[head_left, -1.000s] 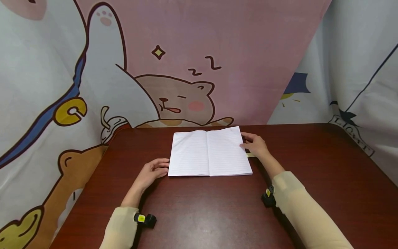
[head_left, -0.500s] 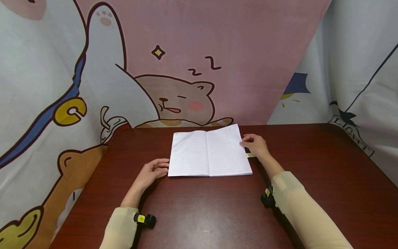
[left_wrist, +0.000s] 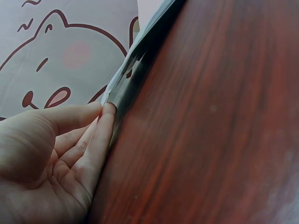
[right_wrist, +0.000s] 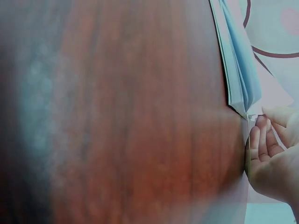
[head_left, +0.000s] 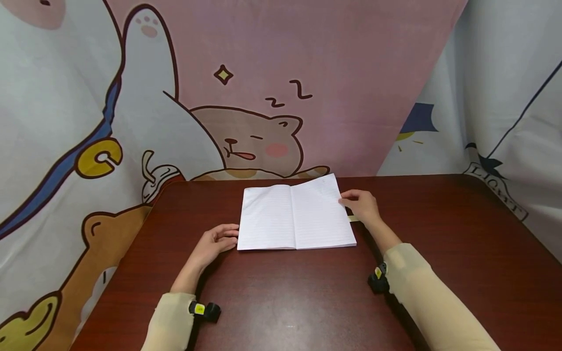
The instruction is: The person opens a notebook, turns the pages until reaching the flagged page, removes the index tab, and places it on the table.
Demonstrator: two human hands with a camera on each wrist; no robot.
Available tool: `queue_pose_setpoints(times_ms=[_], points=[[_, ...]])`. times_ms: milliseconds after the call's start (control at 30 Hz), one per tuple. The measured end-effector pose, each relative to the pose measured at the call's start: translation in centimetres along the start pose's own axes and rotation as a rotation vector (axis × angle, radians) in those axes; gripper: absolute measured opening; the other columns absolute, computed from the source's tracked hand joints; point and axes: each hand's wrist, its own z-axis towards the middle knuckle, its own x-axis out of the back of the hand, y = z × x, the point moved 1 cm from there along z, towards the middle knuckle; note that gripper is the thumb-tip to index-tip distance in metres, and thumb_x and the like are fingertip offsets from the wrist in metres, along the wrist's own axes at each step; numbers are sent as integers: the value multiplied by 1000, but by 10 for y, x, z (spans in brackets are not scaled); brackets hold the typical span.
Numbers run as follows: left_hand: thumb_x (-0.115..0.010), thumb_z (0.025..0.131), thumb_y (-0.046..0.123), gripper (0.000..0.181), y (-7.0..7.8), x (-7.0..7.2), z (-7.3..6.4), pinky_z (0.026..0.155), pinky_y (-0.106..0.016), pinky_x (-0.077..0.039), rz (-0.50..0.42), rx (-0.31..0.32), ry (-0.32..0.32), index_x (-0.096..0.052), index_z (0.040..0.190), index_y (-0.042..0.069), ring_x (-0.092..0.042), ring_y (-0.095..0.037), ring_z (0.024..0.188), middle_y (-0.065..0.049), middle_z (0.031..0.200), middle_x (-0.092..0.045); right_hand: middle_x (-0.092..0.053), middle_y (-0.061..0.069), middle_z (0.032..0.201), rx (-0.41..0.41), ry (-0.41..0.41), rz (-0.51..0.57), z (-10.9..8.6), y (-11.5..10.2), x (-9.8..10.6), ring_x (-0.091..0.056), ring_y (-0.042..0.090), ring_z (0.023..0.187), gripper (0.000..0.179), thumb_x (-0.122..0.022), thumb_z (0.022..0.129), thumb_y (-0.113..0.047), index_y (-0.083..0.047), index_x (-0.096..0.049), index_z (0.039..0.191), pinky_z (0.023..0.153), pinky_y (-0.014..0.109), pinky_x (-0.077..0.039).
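An open notebook (head_left: pixel 268 219) with white lined pages lies near the far edge of the table. My left hand (head_left: pixel 212 243) pinches its left edge between thumb and fingers, as the left wrist view of the hand (left_wrist: pixel 51 154) also shows. At the right edge, my right hand (head_left: pixel 363 207) pinches the right-hand page (head_left: pixel 320 209), whose far corner is raised. In the right wrist view, pages of the notebook (right_wrist: pixel 231 60) fan apart at the fingertips. A pale yellow strip (head_left: pixel 353 219) sticks out from the notebook's right side, below the right hand.
Around the notebook spreads the dark red-brown wooden table (head_left: pixel 281 297). Directly behind it hangs a cloth printed with cartoon animals (head_left: pixel 259 141); white cloth (head_left: pixel 513 97) hangs at the right. Each wrist wears a small black camera, one of them on the left wrist (head_left: pixel 206 310).
The far corner of the right-hand page has risen and shifted slightly left. My right fingers have closed in on the page edge. The left hand has stayed in place.
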Motion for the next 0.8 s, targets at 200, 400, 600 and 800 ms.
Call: queue_pose_setpoints(times_ms=[200,400,600,800], points=[[-62,97,3,43,0,0,0,87,-19,-56,1,0,0,-52,138,-5,-66,-8,101,-29,131,-59,-69,18,103,9,17,11,0,1,-1,-60,27,92,23,-70,93,-21,-4,-70,109,71,26,-46],[-61,97,4,43,0,1,0,87,-19,-56,15,10,11,-52,139,-4,-66,-14,107,-28,132,-59,-72,18,101,15,17,13,-2,0,0,-64,26,89,21,-71,92,-20,-4,-69,106,69,24,-47],[-61,97,4,43,0,1,0,87,-20,-56,16,4,9,-52,139,-4,-66,-16,107,-29,132,-59,-70,16,96,22,33,-6,-3,-1,0,-61,24,83,19,-72,92,-21,-4,-69,101,66,25,-46],[-61,97,3,43,0,0,0,87,-20,-56,16,2,12,-52,138,-5,-66,-14,105,-29,132,-59,-68,16,96,24,45,-12,-5,-3,-1,-57,25,83,19,-71,92,-21,-4,-70,101,66,26,-44]])
